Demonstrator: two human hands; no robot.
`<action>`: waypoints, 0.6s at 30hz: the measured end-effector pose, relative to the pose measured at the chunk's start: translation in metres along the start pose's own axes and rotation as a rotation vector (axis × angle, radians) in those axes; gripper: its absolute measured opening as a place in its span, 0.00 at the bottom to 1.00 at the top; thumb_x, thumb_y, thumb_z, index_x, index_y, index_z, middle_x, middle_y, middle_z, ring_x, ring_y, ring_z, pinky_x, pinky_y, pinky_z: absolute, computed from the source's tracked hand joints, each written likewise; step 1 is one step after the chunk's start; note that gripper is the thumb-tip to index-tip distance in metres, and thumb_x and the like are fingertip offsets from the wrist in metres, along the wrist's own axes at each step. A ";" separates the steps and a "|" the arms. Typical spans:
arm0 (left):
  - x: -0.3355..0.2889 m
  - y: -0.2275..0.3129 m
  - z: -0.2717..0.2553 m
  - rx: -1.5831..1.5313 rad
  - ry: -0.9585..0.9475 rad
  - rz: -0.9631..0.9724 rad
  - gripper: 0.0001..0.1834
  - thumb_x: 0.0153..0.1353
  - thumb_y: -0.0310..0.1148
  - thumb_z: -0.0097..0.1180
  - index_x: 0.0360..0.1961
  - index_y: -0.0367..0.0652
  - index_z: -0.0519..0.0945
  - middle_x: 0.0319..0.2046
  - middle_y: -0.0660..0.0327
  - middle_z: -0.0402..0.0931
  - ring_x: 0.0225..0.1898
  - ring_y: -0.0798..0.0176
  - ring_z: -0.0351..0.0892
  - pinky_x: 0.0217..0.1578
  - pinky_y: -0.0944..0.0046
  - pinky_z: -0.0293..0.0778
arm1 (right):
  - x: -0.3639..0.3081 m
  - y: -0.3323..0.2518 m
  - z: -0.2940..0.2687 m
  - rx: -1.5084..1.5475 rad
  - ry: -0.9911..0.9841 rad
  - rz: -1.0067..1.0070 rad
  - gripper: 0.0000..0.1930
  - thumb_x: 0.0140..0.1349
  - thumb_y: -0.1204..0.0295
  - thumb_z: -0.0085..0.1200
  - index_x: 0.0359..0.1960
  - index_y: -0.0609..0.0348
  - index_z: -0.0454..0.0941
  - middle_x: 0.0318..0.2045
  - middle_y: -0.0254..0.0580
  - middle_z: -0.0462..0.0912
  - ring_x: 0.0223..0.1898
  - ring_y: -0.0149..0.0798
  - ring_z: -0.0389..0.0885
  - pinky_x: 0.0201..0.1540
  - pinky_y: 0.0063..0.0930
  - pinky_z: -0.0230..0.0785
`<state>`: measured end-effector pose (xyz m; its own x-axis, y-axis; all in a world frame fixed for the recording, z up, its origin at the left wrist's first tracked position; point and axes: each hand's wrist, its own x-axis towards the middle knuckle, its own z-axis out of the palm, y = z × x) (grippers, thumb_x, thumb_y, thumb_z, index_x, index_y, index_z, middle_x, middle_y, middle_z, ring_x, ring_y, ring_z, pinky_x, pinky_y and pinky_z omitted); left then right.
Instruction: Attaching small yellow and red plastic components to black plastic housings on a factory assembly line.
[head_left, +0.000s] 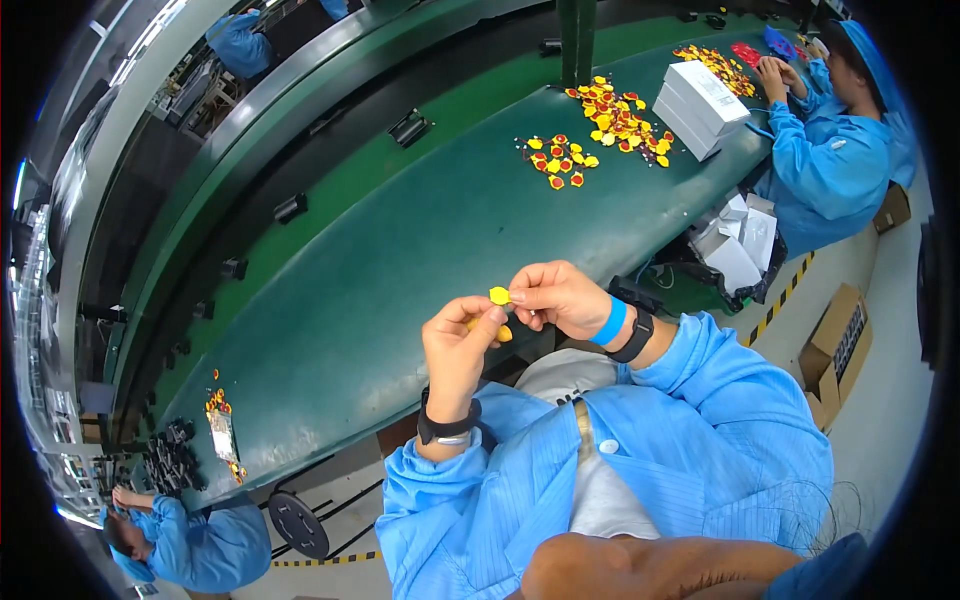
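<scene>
Pinching a small yellow piece point(499, 296) between both hands, I keep it raised just above the green counter point(420, 260), close enough to inspect. My left hand point(458, 345) also clasps another yellow bit point(504, 333); my right hand point(560, 297) grips the piece's edge.

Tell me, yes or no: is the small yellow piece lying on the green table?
No; the small yellow piece is pinched between the left hand and right hand, above the green table.
</scene>
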<state>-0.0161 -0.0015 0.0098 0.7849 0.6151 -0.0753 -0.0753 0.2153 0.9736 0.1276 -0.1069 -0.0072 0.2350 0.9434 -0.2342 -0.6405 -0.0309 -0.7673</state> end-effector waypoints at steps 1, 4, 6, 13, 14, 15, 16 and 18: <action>0.000 0.000 0.000 -0.003 0.002 0.004 0.05 0.56 0.25 0.58 0.33 0.35 0.78 0.26 0.61 0.78 0.24 0.70 0.77 0.23 0.75 0.71 | 0.000 0.001 0.000 0.003 0.008 0.008 0.06 0.59 0.70 0.55 0.28 0.59 0.75 0.20 0.31 0.76 0.20 0.24 0.71 0.23 0.16 0.62; 0.001 -0.002 -0.001 -0.024 -0.007 0.013 0.04 0.56 0.24 0.58 0.33 0.35 0.78 0.25 0.61 0.78 0.24 0.70 0.77 0.24 0.75 0.70 | 0.001 0.001 -0.004 0.129 -0.079 0.080 0.06 0.59 0.70 0.54 0.29 0.60 0.75 0.22 0.33 0.76 0.21 0.25 0.71 0.24 0.18 0.63; 0.001 -0.004 -0.004 -0.002 0.000 0.040 0.04 0.56 0.24 0.58 0.32 0.35 0.78 0.25 0.61 0.78 0.24 0.71 0.77 0.25 0.75 0.70 | 0.000 0.001 -0.006 0.168 -0.152 0.097 0.06 0.60 0.70 0.53 0.30 0.61 0.75 0.22 0.34 0.75 0.21 0.26 0.71 0.25 0.19 0.63; -0.054 0.012 -0.091 0.379 -0.011 -0.098 0.01 0.54 0.21 0.57 0.27 0.34 0.78 0.24 0.62 0.77 0.26 0.71 0.75 0.28 0.74 0.69 | -0.001 -0.007 -0.028 0.181 -0.134 0.086 0.07 0.60 0.71 0.53 0.30 0.62 0.74 0.22 0.35 0.74 0.21 0.28 0.69 0.26 0.21 0.63; -0.072 0.015 -0.108 0.431 -0.029 -0.138 0.01 0.53 0.21 0.57 0.26 0.34 0.78 0.24 0.62 0.77 0.26 0.71 0.75 0.28 0.74 0.69 | -0.001 -0.007 -0.031 0.161 -0.075 0.076 0.06 0.60 0.71 0.53 0.30 0.62 0.74 0.21 0.34 0.74 0.21 0.27 0.69 0.26 0.21 0.63; -0.091 0.016 -0.125 0.412 -0.035 -0.202 0.01 0.52 0.20 0.58 0.26 0.34 0.78 0.24 0.62 0.77 0.27 0.71 0.75 0.29 0.73 0.70 | 0.000 -0.008 -0.035 0.157 -0.065 0.057 0.07 0.60 0.71 0.53 0.29 0.62 0.75 0.21 0.33 0.74 0.21 0.27 0.69 0.26 0.21 0.63; -0.111 0.015 -0.140 0.390 -0.034 -0.275 0.01 0.52 0.19 0.58 0.26 0.34 0.79 0.25 0.62 0.77 0.28 0.71 0.75 0.30 0.72 0.71 | 0.001 -0.007 -0.037 0.162 -0.086 0.058 0.07 0.60 0.71 0.53 0.29 0.62 0.75 0.21 0.33 0.74 0.21 0.27 0.69 0.26 0.21 0.63; -0.147 -0.001 -0.166 0.333 0.099 -0.391 0.01 0.51 0.20 0.58 0.26 0.35 0.79 0.24 0.62 0.77 0.27 0.71 0.75 0.29 0.72 0.70 | 0.005 -0.005 -0.039 0.087 -0.028 0.030 0.06 0.60 0.71 0.53 0.29 0.61 0.75 0.20 0.33 0.73 0.21 0.27 0.69 0.26 0.20 0.63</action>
<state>-0.2338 0.0333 -0.0157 0.6519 0.6096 -0.4510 0.4238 0.2003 0.8833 0.1606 -0.1150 -0.0282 0.1948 0.9513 -0.2387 -0.7085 -0.0318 -0.7050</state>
